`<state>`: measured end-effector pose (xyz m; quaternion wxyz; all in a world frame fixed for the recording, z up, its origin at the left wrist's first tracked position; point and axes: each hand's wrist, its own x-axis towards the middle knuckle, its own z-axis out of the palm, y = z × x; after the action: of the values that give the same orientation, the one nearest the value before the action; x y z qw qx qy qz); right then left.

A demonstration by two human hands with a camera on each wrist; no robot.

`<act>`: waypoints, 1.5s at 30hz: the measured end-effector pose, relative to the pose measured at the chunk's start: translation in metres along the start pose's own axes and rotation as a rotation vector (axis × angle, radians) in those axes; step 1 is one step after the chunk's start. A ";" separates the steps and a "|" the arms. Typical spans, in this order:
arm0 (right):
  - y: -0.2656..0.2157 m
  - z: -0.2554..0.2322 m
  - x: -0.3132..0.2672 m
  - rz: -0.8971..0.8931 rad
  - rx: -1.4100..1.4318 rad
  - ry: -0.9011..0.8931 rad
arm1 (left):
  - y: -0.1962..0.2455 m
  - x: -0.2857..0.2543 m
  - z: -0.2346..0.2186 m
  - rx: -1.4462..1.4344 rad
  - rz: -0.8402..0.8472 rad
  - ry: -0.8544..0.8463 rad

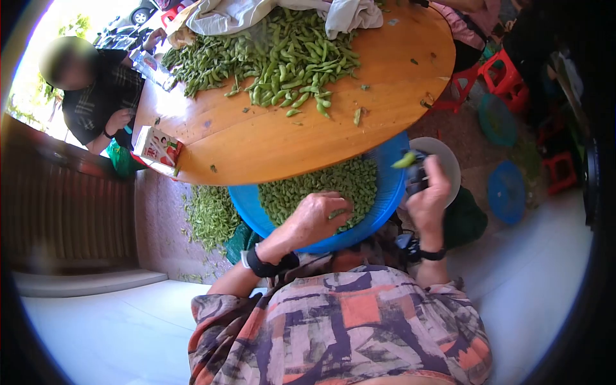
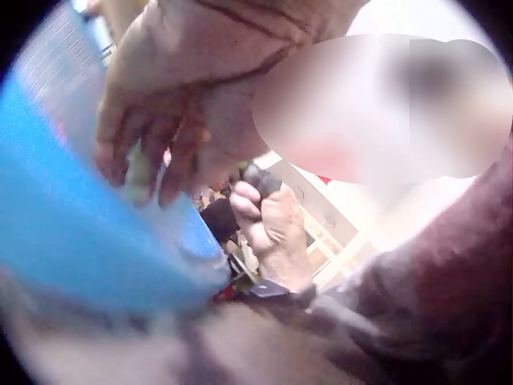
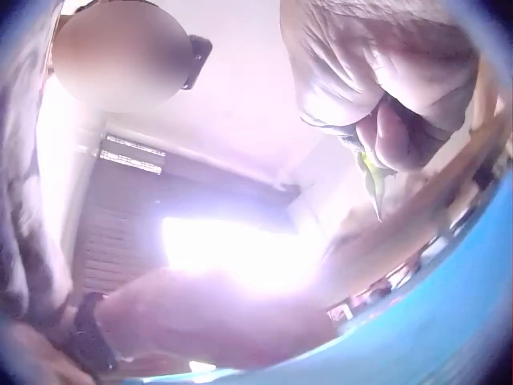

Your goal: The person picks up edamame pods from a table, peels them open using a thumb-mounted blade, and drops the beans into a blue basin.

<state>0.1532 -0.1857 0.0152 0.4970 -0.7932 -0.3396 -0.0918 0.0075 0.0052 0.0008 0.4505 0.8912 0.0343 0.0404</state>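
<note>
My left hand (image 1: 317, 217) hangs over a wide blue basin (image 1: 393, 186) full of small green beans or short pods (image 1: 289, 192). Its curled fingers pinch a green bean pod (image 2: 138, 172), seen blurred in the left wrist view. To the right of the basin's rim, my right hand (image 1: 428, 196) is raised and holds a bright green bean pod (image 1: 404, 160), whose thin end points down in the right wrist view. Something black (image 1: 417, 176) lies at those same fingers; I cannot tell its kind. Both wrists wear dark bands.
An orange wooden table (image 1: 269, 151) overhangs the basin and bears a heap of bean pods (image 1: 289, 58), a white cloth and a carton (image 1: 157, 146). More pods or husks (image 1: 212, 218) lie on the floor at left. A pale bucket (image 1: 443, 157) stands behind my right hand. Another person (image 1: 96, 96) sits across.
</note>
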 end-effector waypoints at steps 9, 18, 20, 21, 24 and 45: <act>0.056 -0.056 0.002 0.262 -0.364 0.002 | -0.005 0.101 -0.096 0.623 0.309 0.235; 0.019 -0.022 0.010 0.143 -0.080 -0.123 | -0.009 0.097 -0.090 0.358 0.207 0.324; 0.005 -0.002 0.011 0.187 0.196 -0.202 | 0.006 0.078 -0.081 0.153 0.091 0.315; -0.007 0.005 0.012 0.254 0.366 -0.278 | 0.015 0.067 -0.075 -0.115 -0.041 0.251; -0.033 0.023 0.015 0.379 0.660 -0.491 | 0.027 0.038 -0.055 -0.426 -0.147 0.163; -0.033 0.045 -0.004 0.516 0.933 -0.602 | 0.000 0.000 0.004 -1.134 -0.199 0.377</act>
<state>0.1202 -0.1403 0.0154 0.6804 -0.5398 -0.2664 0.4180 0.0078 0.0016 -0.0015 0.8429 0.4823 0.1699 0.1674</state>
